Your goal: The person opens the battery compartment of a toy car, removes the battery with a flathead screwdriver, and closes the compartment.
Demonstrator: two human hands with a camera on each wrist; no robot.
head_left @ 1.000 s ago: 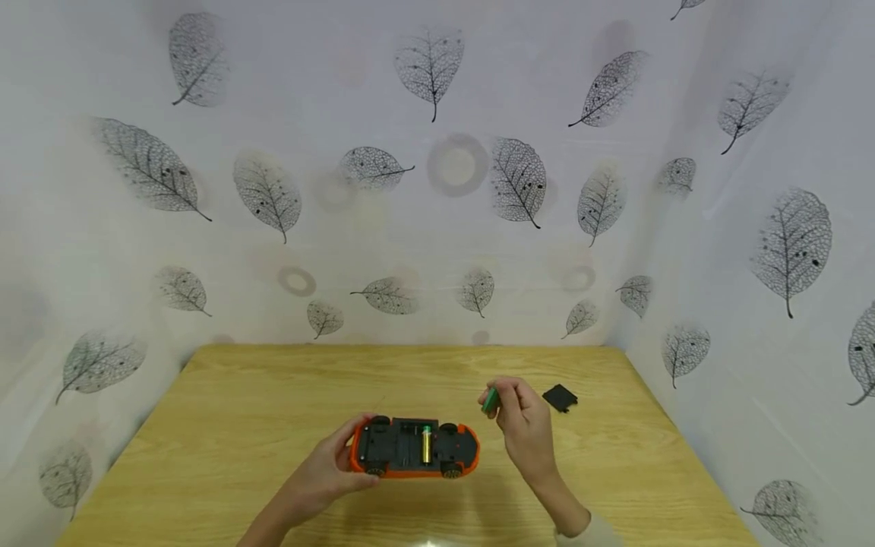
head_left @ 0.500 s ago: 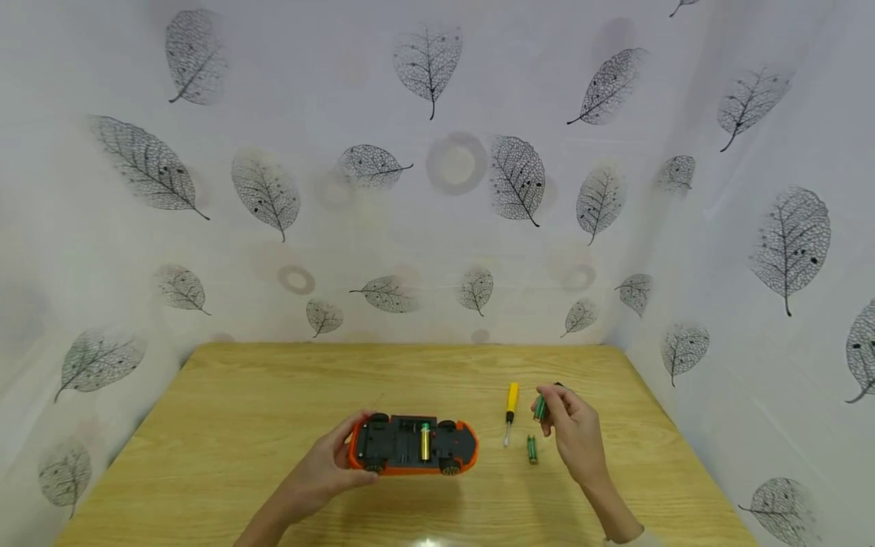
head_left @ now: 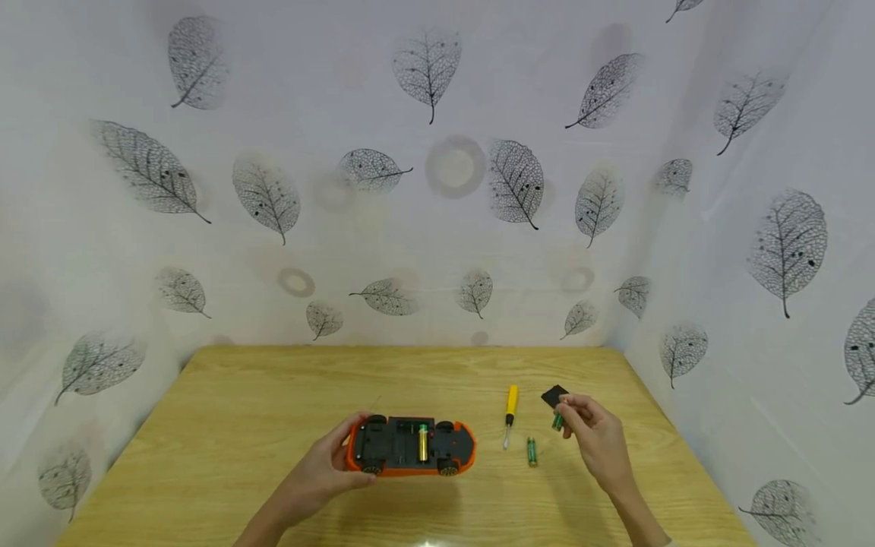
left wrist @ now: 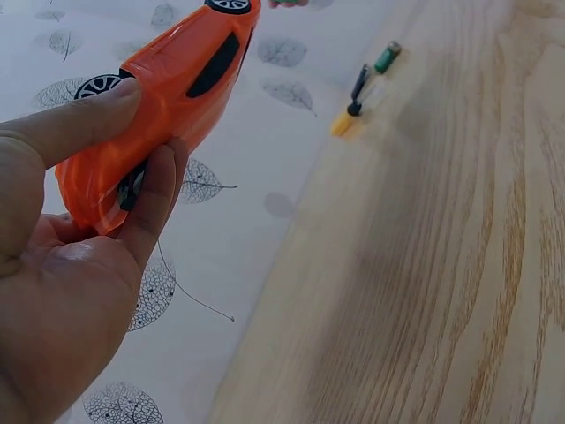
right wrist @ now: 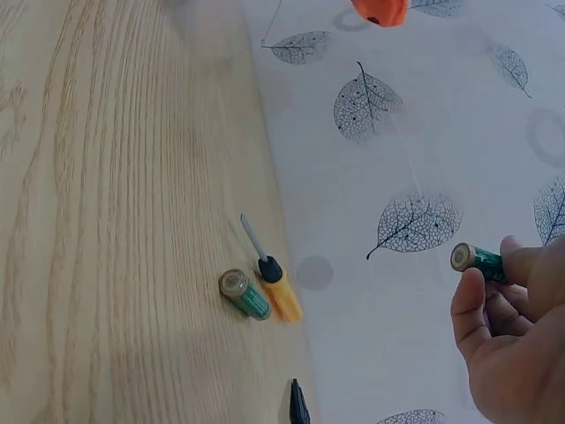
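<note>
My left hand (head_left: 316, 472) grips the rear end of an orange toy car (head_left: 465, 448), fingers on one side and thumb on the other. In the head view its black underside shows, with an uncovered battery compartment (head_left: 406, 441) holding one gold battery (head_left: 423, 443) with a green end. The left wrist view shows the car's glossy body (left wrist: 163, 115) between thumb and fingers. My right hand (head_left: 603, 444) pinches a green battery (right wrist: 481, 261) by one end, off to the right of the car. Part of that battery is hidden by the fingertips.
Between the car and my right hand lie a screwdriver (head_left: 511, 406) with a yellow handle and a loose green battery (head_left: 532, 452). A black battery cover (head_left: 554, 395) lies just beyond my right fingertips. Leaf-patterned sheeting (head_left: 437, 228) surrounds the wooden table (head_left: 273, 395).
My right hand has moved right, away from the car, still holding the green battery. This uncovers the screwdriver and the loose battery. My left hand and the car have stayed nearly still.
</note>
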